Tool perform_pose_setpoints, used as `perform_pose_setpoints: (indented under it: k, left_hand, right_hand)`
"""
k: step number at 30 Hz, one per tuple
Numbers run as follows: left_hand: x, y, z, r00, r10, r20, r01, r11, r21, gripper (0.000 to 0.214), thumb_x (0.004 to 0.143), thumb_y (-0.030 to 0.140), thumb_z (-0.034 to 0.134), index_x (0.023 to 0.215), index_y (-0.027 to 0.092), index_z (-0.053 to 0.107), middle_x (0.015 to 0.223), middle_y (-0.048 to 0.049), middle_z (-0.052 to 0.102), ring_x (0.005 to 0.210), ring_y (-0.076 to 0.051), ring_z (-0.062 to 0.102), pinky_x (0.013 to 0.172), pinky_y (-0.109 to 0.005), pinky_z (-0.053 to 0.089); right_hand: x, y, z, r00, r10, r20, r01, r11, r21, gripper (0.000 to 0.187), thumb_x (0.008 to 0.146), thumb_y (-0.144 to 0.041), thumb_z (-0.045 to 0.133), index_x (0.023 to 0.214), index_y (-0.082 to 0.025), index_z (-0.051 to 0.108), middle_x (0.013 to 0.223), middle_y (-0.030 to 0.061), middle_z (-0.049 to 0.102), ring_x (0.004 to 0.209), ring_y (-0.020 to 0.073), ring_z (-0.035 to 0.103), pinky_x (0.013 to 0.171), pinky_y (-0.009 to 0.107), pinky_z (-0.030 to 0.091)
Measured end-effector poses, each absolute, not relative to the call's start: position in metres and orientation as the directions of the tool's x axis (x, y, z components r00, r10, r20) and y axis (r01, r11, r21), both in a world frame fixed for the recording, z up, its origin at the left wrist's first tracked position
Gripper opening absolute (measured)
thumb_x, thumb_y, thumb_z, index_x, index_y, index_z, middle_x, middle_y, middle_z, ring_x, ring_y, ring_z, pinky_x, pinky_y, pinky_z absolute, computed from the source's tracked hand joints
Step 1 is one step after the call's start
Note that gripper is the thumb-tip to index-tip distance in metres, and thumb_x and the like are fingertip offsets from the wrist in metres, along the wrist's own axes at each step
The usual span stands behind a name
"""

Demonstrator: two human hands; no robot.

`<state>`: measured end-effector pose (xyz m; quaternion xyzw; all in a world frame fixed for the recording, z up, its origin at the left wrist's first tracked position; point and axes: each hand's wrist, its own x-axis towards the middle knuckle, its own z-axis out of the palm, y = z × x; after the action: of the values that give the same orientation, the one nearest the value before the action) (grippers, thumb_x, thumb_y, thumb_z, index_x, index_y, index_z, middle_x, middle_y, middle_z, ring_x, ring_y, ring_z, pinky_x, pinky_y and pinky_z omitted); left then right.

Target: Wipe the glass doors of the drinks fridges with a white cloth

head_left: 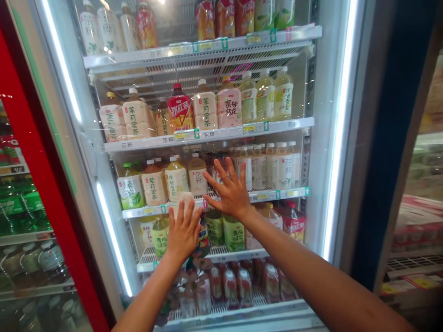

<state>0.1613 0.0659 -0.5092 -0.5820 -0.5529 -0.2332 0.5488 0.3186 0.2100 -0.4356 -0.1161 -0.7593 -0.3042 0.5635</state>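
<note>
I face a lit drinks fridge with a glass door (321,138). My right hand (231,191) lies flat against the glass with its fingers spread, level with the third shelf (277,193). Lower and to the left, my left hand (183,230) is also flat on the glass, fingers pointing up and close together. A small pale patch (186,198) shows just above its fingertips; I cannot tell what it is. Behind the glass stand rows of tea bottles (206,110), among them a red-labelled one (180,113).
A red-framed fridge (41,184) with green bottles stands to the left. A dark pillar (387,138) borders the fridge on the right, with more shelves (415,263) beyond it. Several shelves of bottles fill the fridge from top to bottom.
</note>
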Motion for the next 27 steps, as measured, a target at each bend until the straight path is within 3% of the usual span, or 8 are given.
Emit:
perform_pose_setpoints:
  k: [2,5,8,12,15,18,23,27]
  left_hand:
    - [0.153,0.061,-0.493,0.276,0.411,0.869,0.900,0.206,-0.384,0.075,0.098,0.034,0.047,0.161,0.033,0.007,0.170,0.0023,0.004,0.158,-0.021,-0.005,0.131,-0.055,0.000]
    - [0.133,0.072,-0.419,0.219,0.398,0.891,0.916,0.231,-0.328,0.074,0.099,0.033,0.043,0.162,0.030,0.003,0.170,-0.0030,-0.005,0.156,-0.028,-0.013,0.126,-0.069,0.000]
    - [0.129,0.083,-0.376,0.174,0.369,0.913,0.928,0.249,-0.277,0.071,0.100,0.033,0.039,0.162,0.029,0.003,0.170,-0.0039,-0.010,0.155,-0.030,-0.018,0.124,-0.072,-0.001]
    - [0.144,0.069,-0.444,0.253,0.422,0.871,0.911,0.199,-0.361,0.073,0.099,0.034,0.044,0.162,0.025,0.009,0.170,-0.0075,-0.001,0.157,-0.030,-0.012,0.126,-0.069,0.002]
    - [0.145,0.052,-0.496,0.372,0.490,0.789,0.868,0.118,-0.483,0.067,0.098,0.037,0.048,0.160,0.032,0.023,0.169,-0.0005,0.016,0.158,-0.023,-0.003,0.130,-0.058,0.006]
    - [0.132,0.052,-0.469,0.376,0.511,0.773,0.860,0.117,-0.496,0.063,0.099,0.039,0.046,0.158,0.037,0.025,0.169,0.0031,0.021,0.158,-0.020,0.000,0.131,-0.054,0.008]
    - [0.121,0.077,-0.386,0.186,0.382,0.905,0.914,0.272,-0.302,0.074,0.100,0.035,0.037,0.161,0.021,-0.002,0.170,-0.0102,-0.005,0.155,-0.029,-0.019,0.125,-0.070,-0.002]
    - [0.138,0.068,-0.454,0.230,0.420,0.878,0.903,0.245,-0.353,0.077,0.099,0.034,0.042,0.161,0.017,-0.001,0.169,-0.0124,0.009,0.156,-0.028,-0.011,0.127,-0.066,0.003]
  right_hand:
    - [0.319,0.210,-0.435,-0.348,-0.156,0.924,0.517,0.791,0.328,0.085,0.093,-0.062,0.057,0.163,-0.036,0.017,0.173,0.0045,0.002,0.157,0.0424,0.005,0.121,0.076,0.004]
    - [0.319,0.210,-0.436,-0.372,-0.123,0.920,0.517,0.795,0.316,0.082,0.092,-0.064,0.056,0.162,-0.038,0.020,0.173,0.0039,0.003,0.157,0.0428,0.005,0.120,0.076,0.003]
    - [0.319,0.209,-0.436,-0.387,-0.099,0.917,0.519,0.798,0.305,0.080,0.092,-0.064,0.056,0.161,-0.037,0.026,0.172,0.0043,0.005,0.157,0.0428,0.005,0.121,0.075,0.001]
    - [0.319,0.209,-0.435,-0.384,-0.101,0.918,0.529,0.791,0.308,0.077,0.092,-0.063,0.056,0.160,-0.036,0.030,0.172,0.0058,0.009,0.157,0.0421,0.007,0.121,0.074,0.002]
    - [0.318,0.209,-0.435,-0.377,-0.112,0.919,0.525,0.792,0.312,0.076,0.092,-0.062,0.057,0.159,-0.034,0.034,0.172,0.0071,0.012,0.157,0.0423,0.008,0.121,0.074,0.002]
    - [0.319,0.209,-0.436,-0.367,-0.124,0.922,0.516,0.798,0.313,0.076,0.092,-0.062,0.058,0.159,-0.034,0.034,0.172,0.0079,0.013,0.157,0.0424,0.008,0.121,0.075,0.002]
    - [0.319,0.209,-0.436,-0.361,-0.145,0.921,0.499,0.804,0.322,0.079,0.091,-0.061,0.060,0.160,-0.034,0.030,0.171,0.0091,0.013,0.157,0.0421,0.007,0.120,0.075,0.003]
    - [0.320,0.209,-0.436,-0.365,-0.132,0.922,0.491,0.814,0.311,0.082,0.091,-0.060,0.061,0.161,-0.035,0.028,0.171,0.0081,0.012,0.157,0.0426,0.008,0.120,0.076,0.002]
